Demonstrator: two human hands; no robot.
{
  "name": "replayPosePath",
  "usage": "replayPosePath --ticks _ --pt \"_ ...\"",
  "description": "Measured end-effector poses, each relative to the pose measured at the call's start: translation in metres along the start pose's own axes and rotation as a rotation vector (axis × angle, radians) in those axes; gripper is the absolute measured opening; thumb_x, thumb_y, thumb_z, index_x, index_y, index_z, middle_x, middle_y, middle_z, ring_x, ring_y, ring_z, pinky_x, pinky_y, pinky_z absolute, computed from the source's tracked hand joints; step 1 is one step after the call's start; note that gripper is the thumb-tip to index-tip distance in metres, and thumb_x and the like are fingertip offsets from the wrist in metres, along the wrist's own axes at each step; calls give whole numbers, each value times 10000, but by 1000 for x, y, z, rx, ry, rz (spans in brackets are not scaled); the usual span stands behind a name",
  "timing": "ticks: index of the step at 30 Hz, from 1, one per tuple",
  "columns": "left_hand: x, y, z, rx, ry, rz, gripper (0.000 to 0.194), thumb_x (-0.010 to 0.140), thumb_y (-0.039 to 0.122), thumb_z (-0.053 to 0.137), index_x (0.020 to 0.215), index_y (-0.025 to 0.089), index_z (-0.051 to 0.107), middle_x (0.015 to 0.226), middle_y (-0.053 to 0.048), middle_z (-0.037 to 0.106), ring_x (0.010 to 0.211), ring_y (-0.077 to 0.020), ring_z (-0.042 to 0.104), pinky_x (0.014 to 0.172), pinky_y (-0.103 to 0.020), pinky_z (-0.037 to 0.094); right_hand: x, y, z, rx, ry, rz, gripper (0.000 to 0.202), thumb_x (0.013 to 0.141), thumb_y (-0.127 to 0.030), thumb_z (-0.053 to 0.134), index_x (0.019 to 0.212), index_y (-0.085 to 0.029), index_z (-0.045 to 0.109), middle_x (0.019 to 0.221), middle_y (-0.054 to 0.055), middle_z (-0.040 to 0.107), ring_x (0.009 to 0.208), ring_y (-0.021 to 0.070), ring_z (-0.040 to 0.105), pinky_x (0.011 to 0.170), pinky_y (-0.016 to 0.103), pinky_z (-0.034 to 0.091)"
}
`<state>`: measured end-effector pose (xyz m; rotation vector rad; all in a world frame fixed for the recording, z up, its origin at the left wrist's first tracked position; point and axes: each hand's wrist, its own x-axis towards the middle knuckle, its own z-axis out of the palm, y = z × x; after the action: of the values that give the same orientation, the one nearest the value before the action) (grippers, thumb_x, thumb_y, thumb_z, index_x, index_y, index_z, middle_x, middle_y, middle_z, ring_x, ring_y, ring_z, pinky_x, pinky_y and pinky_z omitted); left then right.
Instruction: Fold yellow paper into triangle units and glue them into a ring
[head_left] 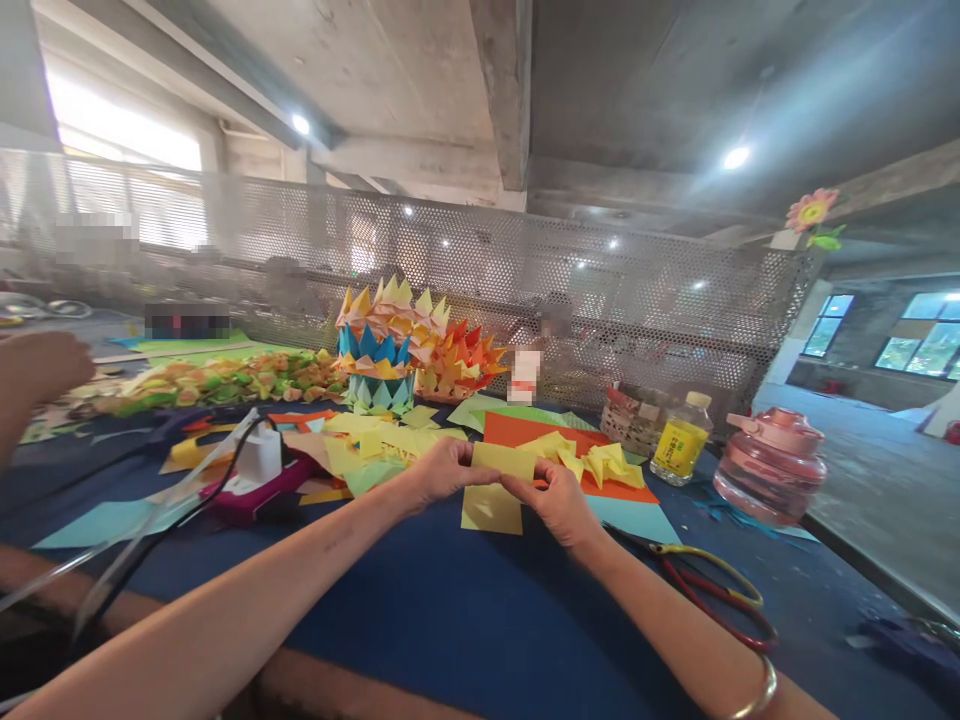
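Note:
Between my two hands I hold a small yellow sheet of paper [504, 460] up off the table. My left hand [444, 468] pinches its left edge, and my right hand [553, 498] pinches the lower right corner. Just below it, a second yellow paper square [491, 510] lies flat on the dark blue table. Folded yellow paper pieces [611, 465] sit on orange and light blue sheets to the right of my right hand. More yellow paper pieces [360, 445] lie in a heap beyond my left forearm.
Folded-paper rings [379, 365] stand at the back beside a pile of small paper pieces [232, 378]. A magenta power strip [259, 488] with cables is at left. Scissors [712, 590], a yellow-labelled bottle [681, 440] and a pink jug [771, 465] are at right. Another person's hand [45, 365] is at far left.

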<state>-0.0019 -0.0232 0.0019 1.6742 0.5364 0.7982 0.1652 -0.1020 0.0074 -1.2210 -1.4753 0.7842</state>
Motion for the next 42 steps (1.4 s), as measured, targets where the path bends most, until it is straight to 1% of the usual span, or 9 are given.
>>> replayPosePath --ticks 7,14,17,21,25,28,34,39,42 --pt "1 -4 -1 -18 -24 -17 472 609 428 769 949 104 724 819 -62 720 731 -196 646 655 -246 472 -2 -2 3 76 -24 48 481 620 -536 735 922 -164 705 898 63 732 878 282 671 783 355 529" --pt "1 -3 0 -28 -46 -19 435 630 432 760 946 135 729 798 -36 716 694 -166 636 638 -226 464 -2 -4 3 15 -16 23 493 589 -577 734 834 -150 706 844 85 729 846 280 669 750 343 529" --pt "1 -3 0 -29 -35 -31 437 618 431 770 933 132 731 780 -35 716 683 -166 637 634 -227 467 -1 -3 3 4 -11 14 492 593 -588 724 819 -152 699 825 85 726 830 276 670 734 340 533" --pt "1 -2 -1 -41 -5 -55 454 594 433 785 912 114 729 783 -50 722 691 -176 645 654 -244 477 -1 -3 2 -34 24 21 481 594 -593 719 782 -151 689 739 74 716 781 271 673 696 336 538" --pt "1 -1 -1 -52 8 -71 509 561 434 803 937 102 721 782 -58 725 689 -185 649 662 -257 476 -1 -4 1 -49 8 15 479 615 -595 706 808 -157 695 805 83 725 848 279 669 726 337 540" --pt "2 -1 -1 -52 13 -70 523 549 446 804 927 95 721 776 -58 724 686 -188 648 663 -262 472 -1 -2 0 -73 25 9 473 626 -589 700 813 -155 698 816 89 727 882 289 663 746 344 538" --pt "2 0 -1 -32 23 -63 530 529 471 801 893 93 726 772 -56 720 695 -189 638 663 -263 461 1 -2 -1 -88 8 5 510 627 -593 691 871 -146 712 884 104 731 869 285 668 747 348 538" --pt "2 1 -1 -18 37 -76 527 518 478 797 882 104 724 766 -48 714 679 -180 626 663 -265 454 3 -1 -1 -112 36 -4 508 603 -606 701 828 -151 714 862 106 734 853 286 673 748 353 538" --pt "2 3 -2 7 67 -83 477 516 473 794 814 108 718 704 -32 694 636 -166 602 627 -255 434 3 1 -1 -112 55 -7 498 592 -603 713 817 -158 710 864 108 734 847 294 674 755 367 537"
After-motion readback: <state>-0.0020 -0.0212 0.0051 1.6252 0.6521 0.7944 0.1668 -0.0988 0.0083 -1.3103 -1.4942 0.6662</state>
